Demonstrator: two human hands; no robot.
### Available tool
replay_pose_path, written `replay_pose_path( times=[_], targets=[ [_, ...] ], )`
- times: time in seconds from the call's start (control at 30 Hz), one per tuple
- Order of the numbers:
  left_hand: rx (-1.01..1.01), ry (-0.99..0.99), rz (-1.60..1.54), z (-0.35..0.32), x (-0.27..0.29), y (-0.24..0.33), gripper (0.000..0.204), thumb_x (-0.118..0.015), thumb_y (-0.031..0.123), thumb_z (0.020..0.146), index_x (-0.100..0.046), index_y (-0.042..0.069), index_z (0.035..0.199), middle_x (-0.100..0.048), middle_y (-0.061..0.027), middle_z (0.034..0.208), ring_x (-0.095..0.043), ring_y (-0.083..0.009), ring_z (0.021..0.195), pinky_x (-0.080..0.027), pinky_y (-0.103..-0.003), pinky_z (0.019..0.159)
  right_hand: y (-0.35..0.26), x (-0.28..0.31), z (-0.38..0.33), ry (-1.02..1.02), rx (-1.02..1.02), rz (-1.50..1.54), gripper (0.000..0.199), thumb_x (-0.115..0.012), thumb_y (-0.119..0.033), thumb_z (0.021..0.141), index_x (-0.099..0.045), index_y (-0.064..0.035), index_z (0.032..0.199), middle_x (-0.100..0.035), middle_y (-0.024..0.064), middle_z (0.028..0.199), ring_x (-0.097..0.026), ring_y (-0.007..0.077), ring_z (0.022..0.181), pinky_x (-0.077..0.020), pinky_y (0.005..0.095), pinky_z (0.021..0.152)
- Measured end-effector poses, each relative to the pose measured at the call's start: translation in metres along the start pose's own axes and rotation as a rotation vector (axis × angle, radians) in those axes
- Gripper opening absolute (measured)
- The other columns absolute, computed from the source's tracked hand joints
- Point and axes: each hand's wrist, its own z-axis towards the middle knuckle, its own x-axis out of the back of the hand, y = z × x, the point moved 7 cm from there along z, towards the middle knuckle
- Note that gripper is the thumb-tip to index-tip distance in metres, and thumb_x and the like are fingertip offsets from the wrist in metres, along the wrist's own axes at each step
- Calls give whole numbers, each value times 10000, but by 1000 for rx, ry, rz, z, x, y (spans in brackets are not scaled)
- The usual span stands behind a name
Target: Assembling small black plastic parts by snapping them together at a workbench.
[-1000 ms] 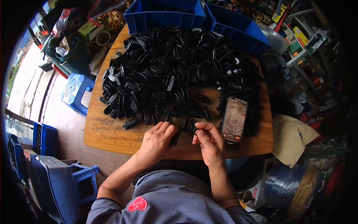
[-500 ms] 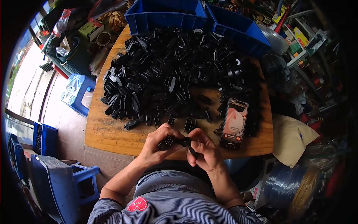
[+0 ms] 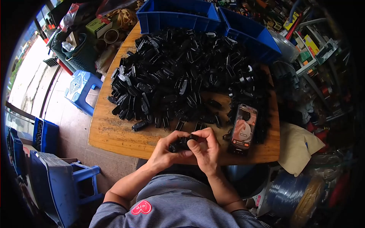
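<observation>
Close above the table's front edge, my left hand is closed round a small black plastic part. My right hand meets it from the other side, with thumb and forefinger pinching the dark piece at its right end. Fingers cover much of the part, so I cannot tell whether it is one piece or two pressed together. Just beyond my hands, a big heap of similar black plastic parts spreads over the wooden table. A few loose ones lie at the heap's near side.
A lit phone leans upright right of my hands. Two blue bins stand behind the heap. On the left are a blue stool and more blue crates. A beige cushion and a wire spool sit at right.
My right hand has turned, its fingers coming up over the part, and both hands are closer together. The dark piece that hung below my right fingers no longer shows there. The whole view has shifted slightly.
</observation>
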Motion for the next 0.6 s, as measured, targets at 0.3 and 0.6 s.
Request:
replay_pose_path(
  times=[0.3, 0.6],
  targets=[
    [55, -10, -586, 12, 38, -2, 329, -661, 58, 759, -514, 23, 1051, -621, -123, 922, -615, -215, 844, -502, -318, 745, 23, 26, 45, 64, 121, -989, 690, -543, -445, 845, -308, -39, 1350, -245, 283, 1384, -336, 442, 1202, -291, 480, 981],
    [-238, 82, -570, 176, 122, 127, 205, -582, 154, 812, -520, 0, 931, -597, -152, 921, -591, -250, 887, -516, -368, 784, 18, -9, 44, -38, 202, -753, 602, -561, -378, 856, -371, -37, 1315, -329, 261, 1337, -366, 408, 1185, -274, 490, 1002]
  ],
)
